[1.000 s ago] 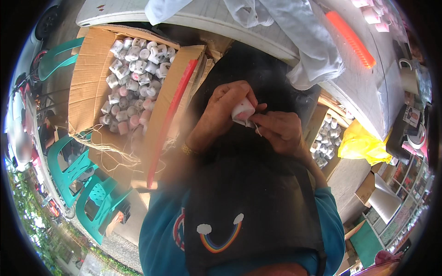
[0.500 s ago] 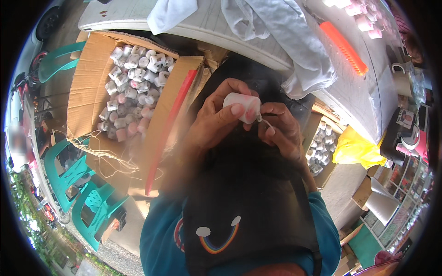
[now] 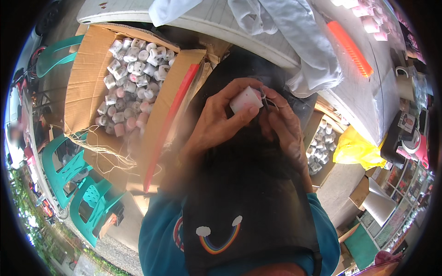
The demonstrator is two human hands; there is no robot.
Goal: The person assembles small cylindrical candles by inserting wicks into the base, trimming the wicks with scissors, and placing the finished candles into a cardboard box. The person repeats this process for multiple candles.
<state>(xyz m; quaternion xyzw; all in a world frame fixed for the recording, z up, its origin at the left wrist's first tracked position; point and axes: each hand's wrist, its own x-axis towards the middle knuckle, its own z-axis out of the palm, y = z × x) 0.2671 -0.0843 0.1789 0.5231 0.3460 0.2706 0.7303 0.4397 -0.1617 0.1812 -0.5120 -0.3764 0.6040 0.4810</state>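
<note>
My left hand (image 3: 220, 115) grips a short white cylinder (image 3: 247, 99), candle-like, with a pinkish end; thumb and fingers close round its side. At that end a thin pale string (image 3: 271, 104) loops out. My right hand (image 3: 285, 120) is closed at the string, its fingertips bent against the cylinder's end. A thin dark sliver shows between those fingers, too small to make out. Left of my hands stands an open cardboard box (image 3: 77, 87) full of similar white and pink cylinders (image 3: 131, 69).
Loose strings (image 3: 108, 156) hang over the box's near edge. White cloths (image 3: 313, 69) and an orange comb-like strip (image 3: 350, 48) lie on the white table (image 3: 124, 17). More cylinders (image 3: 322, 147) fill a box at right, beside a yellow bag (image 3: 357, 148). Green chairs (image 3: 64, 170) stand at left.
The cylinder has turned and tilted in my left hand, its pink end now less visible. My right hand has moved up and inward, its fingers now against the cylinder's end.
</note>
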